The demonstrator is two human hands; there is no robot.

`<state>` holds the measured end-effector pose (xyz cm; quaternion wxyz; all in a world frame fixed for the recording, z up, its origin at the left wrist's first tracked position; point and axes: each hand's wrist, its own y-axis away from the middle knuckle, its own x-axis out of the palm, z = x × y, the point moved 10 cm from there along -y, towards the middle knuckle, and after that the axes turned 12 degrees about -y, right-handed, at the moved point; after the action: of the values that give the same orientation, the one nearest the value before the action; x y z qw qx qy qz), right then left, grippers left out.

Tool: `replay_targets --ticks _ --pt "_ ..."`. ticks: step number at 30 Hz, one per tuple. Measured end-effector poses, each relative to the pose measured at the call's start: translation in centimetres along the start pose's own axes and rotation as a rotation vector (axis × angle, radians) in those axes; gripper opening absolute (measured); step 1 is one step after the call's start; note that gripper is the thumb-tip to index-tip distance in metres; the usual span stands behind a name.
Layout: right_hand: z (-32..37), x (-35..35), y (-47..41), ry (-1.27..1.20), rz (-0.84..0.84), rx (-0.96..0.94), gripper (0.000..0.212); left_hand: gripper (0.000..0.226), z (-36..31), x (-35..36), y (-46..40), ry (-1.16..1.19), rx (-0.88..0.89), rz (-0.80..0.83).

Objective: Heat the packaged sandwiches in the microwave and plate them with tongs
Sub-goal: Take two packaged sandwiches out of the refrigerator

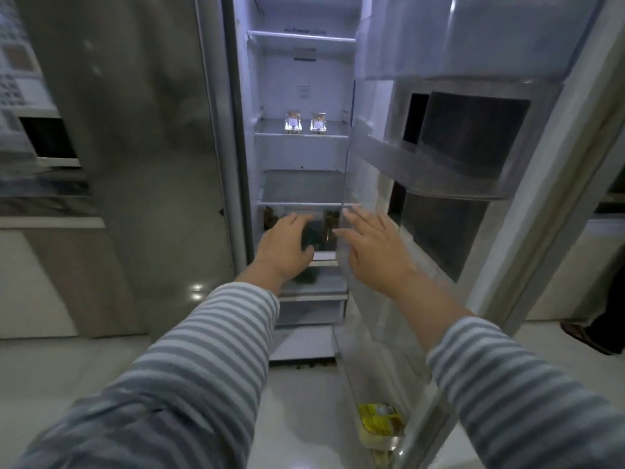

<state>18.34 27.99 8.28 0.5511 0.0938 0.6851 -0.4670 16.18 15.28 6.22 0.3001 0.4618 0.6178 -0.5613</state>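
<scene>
The task is barely begun: nothing is heated or plated, and no tongs or plate show. The fridge compartment (301, 157) stands open and two packaged sandwiches (293, 122) (318, 122) sit side by side on its middle shelf (301, 138), untouched. Both hands reach in lower down, well below that shelf; the left hand (283, 248) has loosely curved fingers and holds nothing, the right hand (373, 247) has its fingers spread flat. One yellow packet (380, 414) lies in the bottom door bin. A microwave (47, 140) shows at far left
</scene>
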Motion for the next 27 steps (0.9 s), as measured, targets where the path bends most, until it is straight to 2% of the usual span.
replay_targets --ticks 4,7,12,27 --pt "-0.1 6.7 -2.2 -0.215 0.285 0.178 0.045 0.055 4.8 1.3 0.4 0.116 -0.123 0.107" --pt "-1.6 11.1 -3.8 -0.411 0.339 0.352 0.041 0.047 8.1 3.4 -0.4 0.127 -0.179 0.194" --pt "-3.9 16.0 -7.5 -0.458 0.447 0.487 0.041 0.045 12.6 7.0 -4.1 0.082 -0.18 0.351" --pt "-12.2 23.8 -21.1 -0.438 0.391 0.599 0.04 0.047 19.0 12.9 -20.7 0.171 -0.12 0.394"
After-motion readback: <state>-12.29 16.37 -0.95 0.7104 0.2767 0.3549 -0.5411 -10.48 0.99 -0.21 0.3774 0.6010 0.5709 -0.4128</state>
